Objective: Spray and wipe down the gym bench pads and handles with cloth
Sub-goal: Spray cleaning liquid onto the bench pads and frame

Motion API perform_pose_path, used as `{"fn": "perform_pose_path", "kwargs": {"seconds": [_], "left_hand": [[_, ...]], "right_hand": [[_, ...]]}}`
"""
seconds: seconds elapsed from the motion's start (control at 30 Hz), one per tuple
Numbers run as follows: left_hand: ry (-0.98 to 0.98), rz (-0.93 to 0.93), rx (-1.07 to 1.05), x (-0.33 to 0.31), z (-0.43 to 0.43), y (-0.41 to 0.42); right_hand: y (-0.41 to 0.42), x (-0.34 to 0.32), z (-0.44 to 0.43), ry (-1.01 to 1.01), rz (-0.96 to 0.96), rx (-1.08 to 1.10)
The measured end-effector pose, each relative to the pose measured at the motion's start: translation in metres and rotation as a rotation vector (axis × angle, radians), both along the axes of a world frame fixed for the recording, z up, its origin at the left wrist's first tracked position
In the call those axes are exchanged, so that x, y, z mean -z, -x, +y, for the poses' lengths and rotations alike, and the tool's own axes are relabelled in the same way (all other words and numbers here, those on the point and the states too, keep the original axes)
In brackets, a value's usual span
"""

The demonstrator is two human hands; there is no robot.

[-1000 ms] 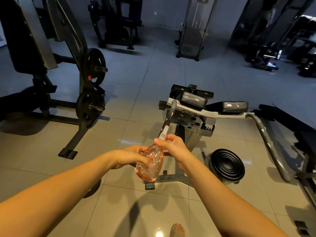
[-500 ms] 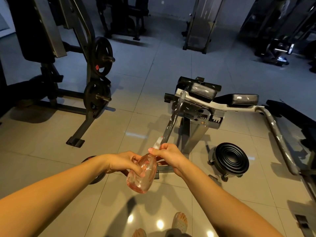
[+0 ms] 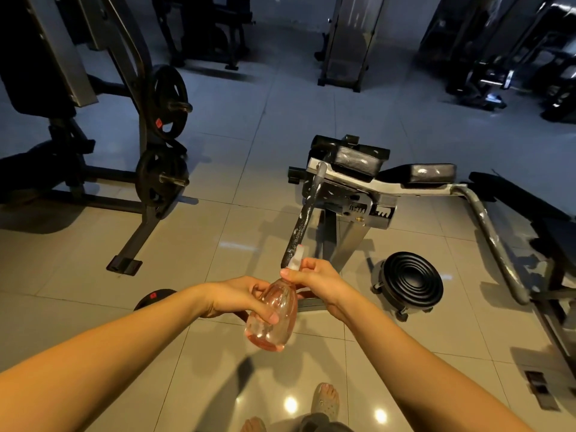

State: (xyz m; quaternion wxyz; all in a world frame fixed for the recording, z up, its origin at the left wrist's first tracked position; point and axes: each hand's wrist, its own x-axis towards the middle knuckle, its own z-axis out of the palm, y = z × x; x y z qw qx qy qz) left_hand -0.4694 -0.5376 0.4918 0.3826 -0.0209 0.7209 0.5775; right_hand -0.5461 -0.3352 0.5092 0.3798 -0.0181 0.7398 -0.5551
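In the head view, the left hand (image 3: 240,296) holds the clear pinkish spray bottle (image 3: 272,316) by its belly. Its grip grasps the body from the side, which steadies the bottle and keeps it tilted toward the machine. The right hand (image 3: 314,277) has its grip clenched round the neck, just under the white spray head (image 3: 296,260), probably to work or adjust the sprayer. The nozzle rises toward the black handle (image 3: 304,216) of the bench (image 3: 389,190), which stands ahead on the tiled floor (image 3: 218,244), its dark pads (image 3: 355,160) beyond. No cloth shows, so spraying looks like the step in hand.
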Motion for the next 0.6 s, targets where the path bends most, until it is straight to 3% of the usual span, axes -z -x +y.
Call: {"fn": "perform_pose_path", "kwargs": {"seconds": [0.33, 0.6], "left_hand": [[-0.026, 0.03, -0.135, -0.03, 0.038, 0.055], [-0.089, 0.028, -0.272, -0.033, 0.009, 0.068]], "right_hand": [[0.065, -0.029, 0.021, -0.037, 0.128, 0.041], [0.083, -0.046, -0.012, 0.002, 0.137, 0.093]]}}
